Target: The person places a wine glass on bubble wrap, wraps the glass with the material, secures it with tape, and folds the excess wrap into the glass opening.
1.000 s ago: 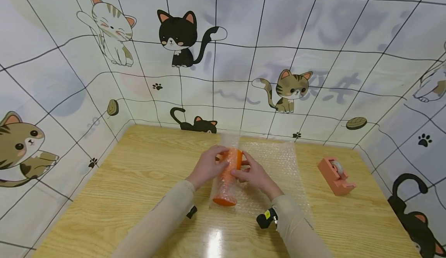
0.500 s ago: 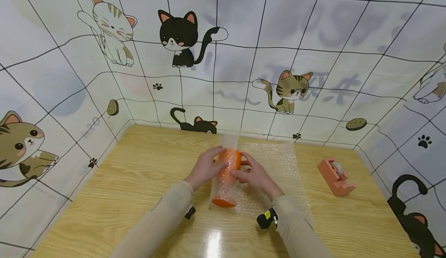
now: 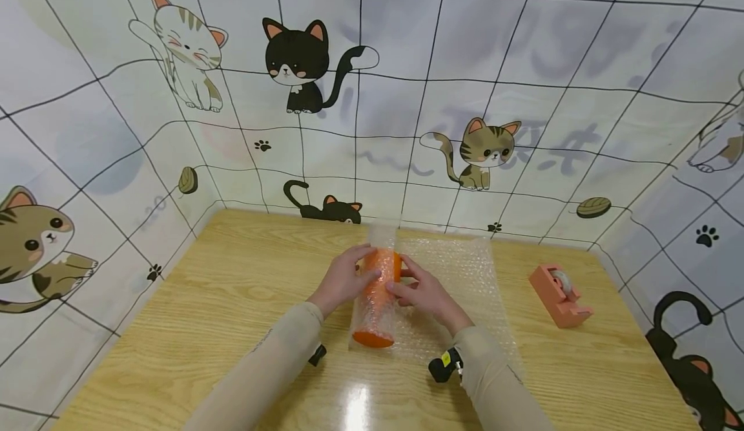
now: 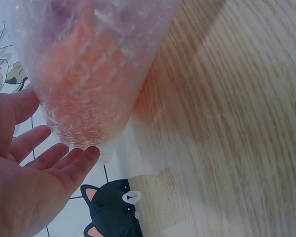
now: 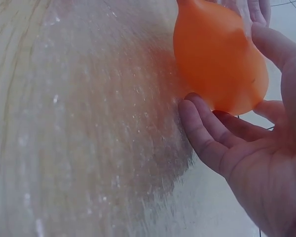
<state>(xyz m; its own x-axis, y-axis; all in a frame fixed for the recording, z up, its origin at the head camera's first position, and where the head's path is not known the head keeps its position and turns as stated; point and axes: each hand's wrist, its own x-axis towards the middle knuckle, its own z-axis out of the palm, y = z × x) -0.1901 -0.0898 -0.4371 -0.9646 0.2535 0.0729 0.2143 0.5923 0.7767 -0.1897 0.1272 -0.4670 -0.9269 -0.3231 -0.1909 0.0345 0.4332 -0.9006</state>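
Note:
An orange vase with a narrow waist and flared base lies on a sheet of bubble wrap, base toward me. One side of the wrap is folded over its left and top, while its right side shows bare orange. My left hand holds the covered side, thumb on top and fingers round the far end; the left wrist view shows those fingers against the wrap. From the right, my right hand holds the bare side between thumb and fingers. In the right wrist view its fingertips reach under the vase's rounded body.
A pink tape dispenser with a clear roll stands on the wooden table to the right. Flat bubble wrap extends right of the vase. A cat-patterned cloth wall borders the table's back and sides.
The vase has turned slightly leftward in its wrap, its base shifting a little left and nearer. My left fingers have drawn back from over the top to the left side. The right hand follows slightly.

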